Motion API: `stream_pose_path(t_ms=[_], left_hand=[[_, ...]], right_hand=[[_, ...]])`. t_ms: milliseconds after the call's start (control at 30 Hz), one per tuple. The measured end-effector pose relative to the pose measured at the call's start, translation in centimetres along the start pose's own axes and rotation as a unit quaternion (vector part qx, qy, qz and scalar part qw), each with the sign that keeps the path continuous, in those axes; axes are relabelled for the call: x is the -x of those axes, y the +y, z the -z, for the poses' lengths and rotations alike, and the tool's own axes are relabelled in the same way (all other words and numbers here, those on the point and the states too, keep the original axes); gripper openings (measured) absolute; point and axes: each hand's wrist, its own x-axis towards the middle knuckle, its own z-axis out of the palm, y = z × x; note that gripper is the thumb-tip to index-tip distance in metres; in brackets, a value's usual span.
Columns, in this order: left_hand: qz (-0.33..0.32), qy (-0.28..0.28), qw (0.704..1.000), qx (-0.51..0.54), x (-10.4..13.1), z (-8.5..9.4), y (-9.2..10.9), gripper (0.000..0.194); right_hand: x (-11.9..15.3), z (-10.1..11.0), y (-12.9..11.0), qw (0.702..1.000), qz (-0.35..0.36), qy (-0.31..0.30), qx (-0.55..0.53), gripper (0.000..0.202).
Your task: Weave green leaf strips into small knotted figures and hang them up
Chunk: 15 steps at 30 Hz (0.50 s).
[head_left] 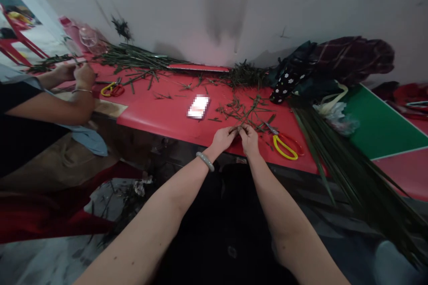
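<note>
My left hand (224,138) and my right hand (248,137) meet at the front edge of the red table (160,118). Both are closed, fingertips pinching a woven piece of green leaf strips (251,110) whose thin ends spread out beyond my fingers. Its exact shape blurs into the cut leaf scraps (230,107) lying behind it. To the right of my right hand lie scissors (284,147) with yellow and red handles, their blades pointing toward the piece. A phone (198,107) with a bright, blurred screen rests flat, beyond my left hand.
Long green leaves (347,178) hang over the table's right edge. A dark flowered bag (290,82) and plaid cloth (357,58) sit against the partition (187,13). At left, a co-worker's hands (82,73) are near other scissors (112,89) and a leaf-stem pile (137,57).
</note>
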Motion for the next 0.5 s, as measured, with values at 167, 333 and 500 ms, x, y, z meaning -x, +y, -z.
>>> stream_pose_path(t_ms=[167,333,500], left_hand=[[0.009,-0.011,1.000,-0.002,0.00,0.13,0.07,0.032],[0.001,-0.017,1.000,0.009,0.11,0.25,0.17,0.034],[0.002,-0.015,1.000,0.021,0.12,0.13,0.09,0.031]], right_hand=[[-0.10,-0.12,0.26,1.000,-0.005,0.011,0.005,0.020],[-0.04,0.04,0.11,0.999,0.007,0.005,0.038,0.019],[0.02,0.23,0.45,0.999,0.019,0.008,0.030,0.017]])
